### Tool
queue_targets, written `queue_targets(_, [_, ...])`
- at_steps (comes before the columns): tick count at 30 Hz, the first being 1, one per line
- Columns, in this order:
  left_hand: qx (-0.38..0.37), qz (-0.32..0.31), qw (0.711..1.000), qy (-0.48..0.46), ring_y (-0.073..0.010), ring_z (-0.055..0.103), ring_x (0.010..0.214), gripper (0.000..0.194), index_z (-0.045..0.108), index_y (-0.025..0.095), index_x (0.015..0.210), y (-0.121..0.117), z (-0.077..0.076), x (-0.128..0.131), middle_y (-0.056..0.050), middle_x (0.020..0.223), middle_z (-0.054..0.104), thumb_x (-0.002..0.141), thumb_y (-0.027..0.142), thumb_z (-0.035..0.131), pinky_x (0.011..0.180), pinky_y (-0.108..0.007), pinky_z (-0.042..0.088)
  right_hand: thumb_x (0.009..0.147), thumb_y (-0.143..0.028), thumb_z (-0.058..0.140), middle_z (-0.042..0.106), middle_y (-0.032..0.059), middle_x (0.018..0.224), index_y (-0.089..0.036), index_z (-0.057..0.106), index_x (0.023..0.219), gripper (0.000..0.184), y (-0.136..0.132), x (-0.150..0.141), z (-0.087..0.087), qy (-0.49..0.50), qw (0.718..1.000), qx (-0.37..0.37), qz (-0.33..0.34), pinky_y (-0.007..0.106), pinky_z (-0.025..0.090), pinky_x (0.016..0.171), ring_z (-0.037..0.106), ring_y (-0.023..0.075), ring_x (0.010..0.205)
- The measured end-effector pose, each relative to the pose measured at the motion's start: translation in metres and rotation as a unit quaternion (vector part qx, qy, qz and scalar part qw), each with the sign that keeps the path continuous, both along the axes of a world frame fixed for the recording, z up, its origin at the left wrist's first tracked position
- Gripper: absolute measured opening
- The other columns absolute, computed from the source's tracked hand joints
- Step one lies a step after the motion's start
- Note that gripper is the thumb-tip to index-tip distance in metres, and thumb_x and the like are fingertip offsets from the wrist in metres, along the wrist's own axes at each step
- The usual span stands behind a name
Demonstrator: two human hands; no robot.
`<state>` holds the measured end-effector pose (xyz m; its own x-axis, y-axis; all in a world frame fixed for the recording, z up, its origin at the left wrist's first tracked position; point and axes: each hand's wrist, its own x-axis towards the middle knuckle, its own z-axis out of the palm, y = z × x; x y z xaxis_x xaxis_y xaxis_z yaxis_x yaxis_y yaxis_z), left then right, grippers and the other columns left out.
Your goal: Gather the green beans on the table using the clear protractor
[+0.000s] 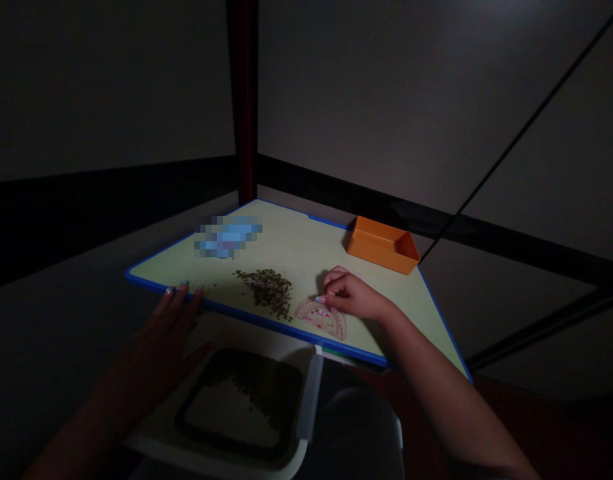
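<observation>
Both of my hands are at the pale green board (291,247) with its blue edge. My left hand (159,347) lies open, fingers apart, their tips at the near edge, closest to a heap of dark granules (265,292). My right hand (349,297) curls with fingers together against a clear protractor (320,319) lying flat on the board; I cannot tell whether it is pinching it. An orange tray (384,245) sits at the far right edge, a blurred blue object (228,237) lies farther left, and a dark-rimmed tray (239,400) sits below the near edge.
</observation>
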<state>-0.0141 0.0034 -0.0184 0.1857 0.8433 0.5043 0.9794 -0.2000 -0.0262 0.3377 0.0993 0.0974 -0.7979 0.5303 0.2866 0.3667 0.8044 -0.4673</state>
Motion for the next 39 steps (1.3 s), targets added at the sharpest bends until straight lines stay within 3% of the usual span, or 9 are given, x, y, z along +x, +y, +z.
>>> queue_targets(9, [-0.015, 0.006, 1.000, -0.004, -0.0325, 0.010, 0.142, 0.079, 0.010, 0.018, 0.141, -0.004, 0.008, 0.005, -0.019, 0.152, 0.021, 0.077, 0.057, 0.036, 0.106, -0.053, 0.036, 0.088, -0.040, 0.051, 0.051, 0.0004, 0.066, -0.016, 0.055, 0.053, 0.043, -0.003, -0.010, -0.001, 0.003, 1.000, -0.006, 0.015, 0.029, 0.034, 0.081, 0.049, 0.0120, 0.073])
queue_targets(18, [-0.004, 0.007, 1.000, 0.000, -0.0315, 0.007, 0.143, 0.081, 0.009, 0.017, 0.141, 0.000, 0.001, 0.001, -0.017, 0.154, 0.016, 0.077, 0.057, 0.037, 0.108, -0.052, 0.033, 0.088, -0.045, 0.049, 0.054, 0.0019, 0.069, -0.015, 0.057, 0.054, 0.046, -0.008, -0.013, 0.001, 0.000, 0.999, -0.016, 0.029, 0.030, 0.034, 0.082, 0.050, 0.0127, 0.076])
queue_targets(30, [-0.022, 0.015, 1.000, -0.011, -0.0311, 0.010, 0.142, 0.080, 0.012, 0.016, 0.141, -0.004, 0.009, 0.007, -0.017, 0.153, 0.016, 0.076, 0.054, 0.040, 0.108, -0.050, 0.034, 0.090, -0.040, 0.048, 0.053, 0.0017, 0.069, -0.016, 0.055, 0.053, 0.044, -0.010, -0.016, 0.004, 0.015, 1.000, -0.005, 0.000, 0.030, 0.035, 0.082, 0.049, 0.0129, 0.075])
queue_targets(39, [-0.017, 0.010, 1.000, -0.005, -0.0317, 0.012, 0.142, 0.082, 0.009, 0.017, 0.141, -0.004, 0.006, 0.004, -0.017, 0.154, 0.015, 0.076, 0.056, 0.039, 0.108, -0.051, 0.034, 0.090, -0.040, 0.049, 0.055, 0.0029, 0.071, -0.016, 0.055, 0.054, 0.044, -0.011, -0.019, 0.003, 0.030, 0.999, -0.006, 0.026, 0.030, 0.035, 0.081, 0.050, 0.0135, 0.077])
